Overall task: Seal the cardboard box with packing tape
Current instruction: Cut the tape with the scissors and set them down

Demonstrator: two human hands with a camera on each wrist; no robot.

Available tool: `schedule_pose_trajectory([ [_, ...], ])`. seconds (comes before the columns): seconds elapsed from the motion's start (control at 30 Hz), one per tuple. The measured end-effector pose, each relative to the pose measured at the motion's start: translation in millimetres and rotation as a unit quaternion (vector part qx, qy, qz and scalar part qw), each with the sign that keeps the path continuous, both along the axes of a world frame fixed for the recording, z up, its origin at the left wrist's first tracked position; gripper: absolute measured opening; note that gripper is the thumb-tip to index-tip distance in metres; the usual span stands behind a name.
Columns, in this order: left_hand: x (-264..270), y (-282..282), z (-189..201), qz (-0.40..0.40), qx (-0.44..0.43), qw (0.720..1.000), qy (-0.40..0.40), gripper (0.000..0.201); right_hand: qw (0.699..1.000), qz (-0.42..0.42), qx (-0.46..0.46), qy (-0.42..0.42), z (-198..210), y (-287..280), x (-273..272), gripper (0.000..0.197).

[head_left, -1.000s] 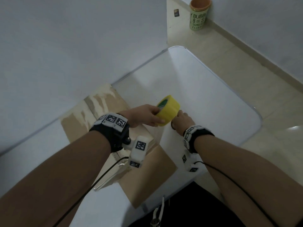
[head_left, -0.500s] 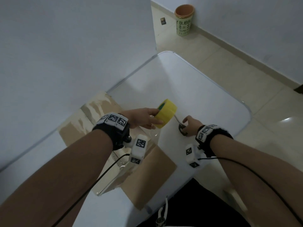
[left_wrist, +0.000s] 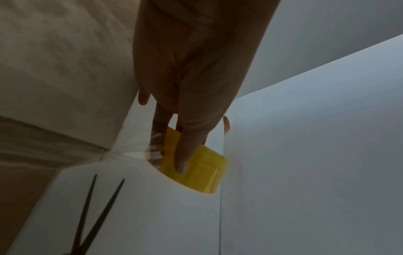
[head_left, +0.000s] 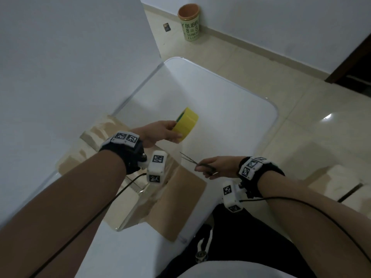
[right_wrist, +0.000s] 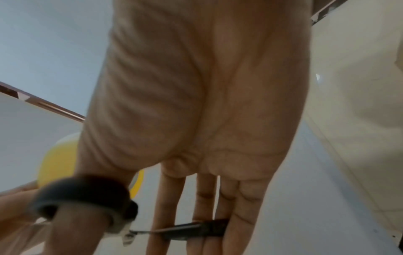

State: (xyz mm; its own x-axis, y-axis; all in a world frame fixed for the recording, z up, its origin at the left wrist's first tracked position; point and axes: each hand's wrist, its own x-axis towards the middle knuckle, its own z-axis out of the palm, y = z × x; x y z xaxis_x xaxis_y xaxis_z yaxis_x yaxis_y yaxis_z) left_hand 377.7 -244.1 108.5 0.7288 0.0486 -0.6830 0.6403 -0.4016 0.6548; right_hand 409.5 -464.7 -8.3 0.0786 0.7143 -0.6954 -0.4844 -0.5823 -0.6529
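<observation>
My left hand (head_left: 158, 133) grips the yellow tape roll (head_left: 185, 124) above the white table (head_left: 230, 109), thumb across its outer face (left_wrist: 196, 170). A clear strip of tape (left_wrist: 130, 150) stretches from the roll back to the edge of the cardboard box (head_left: 186, 189), which lies flat under my left forearm. My right hand (head_left: 216, 167) holds dark scissors (head_left: 204, 167) by the handles, thumb through one loop (right_wrist: 87, 195). Their blades (left_wrist: 96, 212) stand apart and point at the strip, just short of it.
A white wall (head_left: 70, 57) runs along the table's far left side. On the tiled floor beyond the table stand a green bin with an orange rim (head_left: 189, 23) and a small dark card (head_left: 167, 27). Dark furniture (head_left: 357, 63) is at the far right.
My right hand lifted the scissors from the table beside the roll and drew back towards me; the blades now stand apart. The left hand keeps the roll in about the same place.
</observation>
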Motion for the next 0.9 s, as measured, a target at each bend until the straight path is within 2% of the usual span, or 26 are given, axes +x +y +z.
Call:
schedule_pose_trajectory([
  [0.27,-2,0,0,0.002,-0.011,1.0,-0.001,0.04,0.997,-0.001,0.041,-0.065,6,25,-11,0.02],
  [0.43,-1,2,-1,0.002,-0.017,1.0,0.002,0.04,0.992,-0.024,0.051,-0.116,20,37,-10,0.011],
  [0.57,-1,4,-3,0.007,-0.017,1.0,-0.001,0.04,0.985,0.0,0.037,-0.167,22,35,-5,0.018],
  [0.7,-1,5,-5,0.003,-0.019,1.0,0.003,0.04,0.979,0.018,0.037,-0.202,23,32,-2,0.014],
  [0.9,-1,7,-11,0.044,-0.046,0.998,-0.024,0.031,0.976,0.047,0.025,-0.209,27,31,3,0.013],
])
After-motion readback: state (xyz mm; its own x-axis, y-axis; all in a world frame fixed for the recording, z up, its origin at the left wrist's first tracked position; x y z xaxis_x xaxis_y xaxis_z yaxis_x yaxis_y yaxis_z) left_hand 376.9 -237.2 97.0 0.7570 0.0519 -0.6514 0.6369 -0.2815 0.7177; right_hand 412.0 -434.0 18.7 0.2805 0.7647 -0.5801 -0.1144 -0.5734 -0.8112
